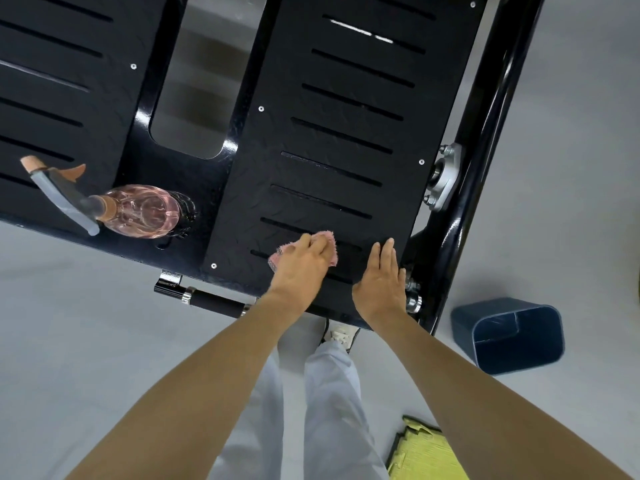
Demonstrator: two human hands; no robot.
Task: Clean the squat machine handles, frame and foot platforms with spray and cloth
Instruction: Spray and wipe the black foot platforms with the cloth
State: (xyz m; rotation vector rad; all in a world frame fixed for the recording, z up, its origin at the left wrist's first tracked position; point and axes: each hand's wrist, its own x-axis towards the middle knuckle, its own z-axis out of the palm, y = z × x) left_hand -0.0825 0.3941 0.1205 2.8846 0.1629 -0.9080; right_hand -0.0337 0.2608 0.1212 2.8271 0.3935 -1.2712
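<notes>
Cloth, pink and bunched, sits under the left hand, whose fingers lie over it and press it onto the near end of the right foot platform, likely to scrub the tread. Right hand rests flat and released just beside it, probably as a brace. Spray bottle lies on its side on the frame, well to the left, within reach.

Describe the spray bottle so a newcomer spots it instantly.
Find the black foot platform under the pink cloth. Left of it, near the front edge, sits the spray bottle. It alone is transparent pink, with a grey trigger head.
</notes>
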